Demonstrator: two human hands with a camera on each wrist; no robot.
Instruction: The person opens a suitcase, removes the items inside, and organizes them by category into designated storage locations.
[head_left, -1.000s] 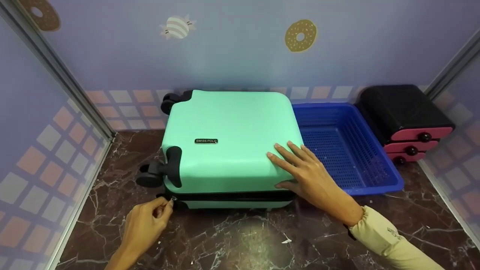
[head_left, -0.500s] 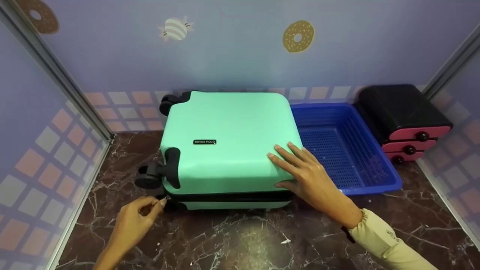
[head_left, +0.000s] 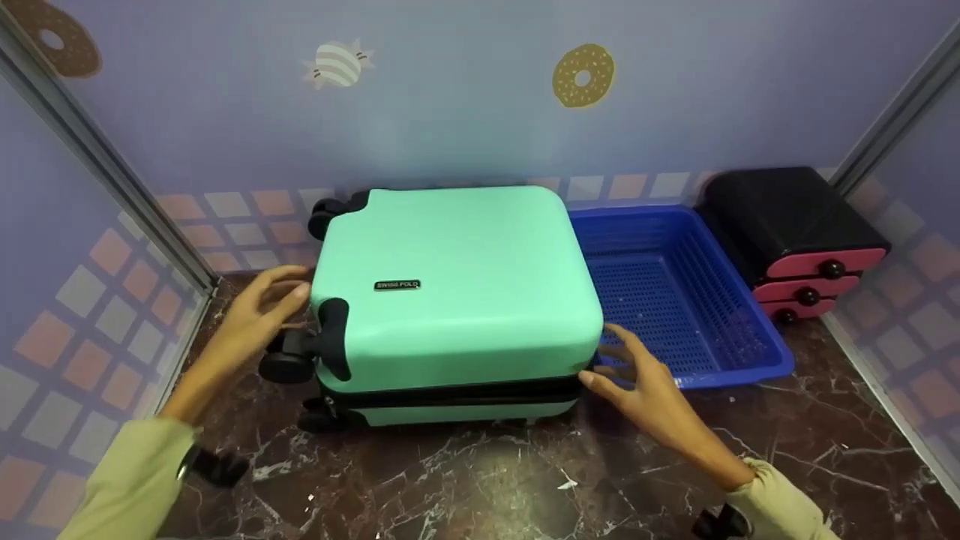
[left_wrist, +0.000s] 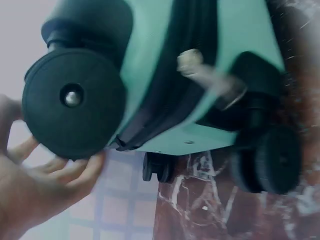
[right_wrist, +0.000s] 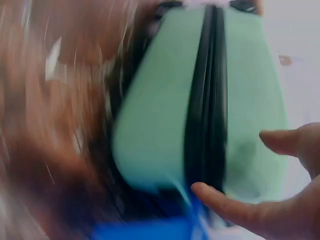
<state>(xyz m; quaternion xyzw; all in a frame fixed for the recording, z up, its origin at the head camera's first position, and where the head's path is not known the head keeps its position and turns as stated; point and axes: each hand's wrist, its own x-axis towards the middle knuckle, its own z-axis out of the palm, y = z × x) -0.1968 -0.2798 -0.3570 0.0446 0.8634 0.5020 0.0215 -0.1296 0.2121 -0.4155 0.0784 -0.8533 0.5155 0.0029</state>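
A mint-green hard-shell suitcase (head_left: 457, 262) lies flat on the floor, its black wheels (head_left: 289, 356) pointing left. Around its side runs a black zip (left_wrist: 175, 85), with a blurred metal zip pull (left_wrist: 210, 77) dangling from it in the left wrist view. My left hand (head_left: 259, 315) is at the wheel end, fingers loosely bent behind the near upper wheel. On the opposite end, my right hand (head_left: 637, 382) is spread around the near right corner, thumb by the zip line and fingers beside the end face. Neither hand grips the case.
A blue plastic basket (head_left: 750, 367) sits right behind the suitcase's right end. Beyond it stands a black organiser (head_left: 795, 210) with pink drawers (head_left: 821, 262). Walls close in the back and both sides of the dark marbled floor (head_left: 465, 480).
My left hand has let go of the zip pull at the near left corner and moved up beside the wheels. My right hand has slid off the lid down to the right end.
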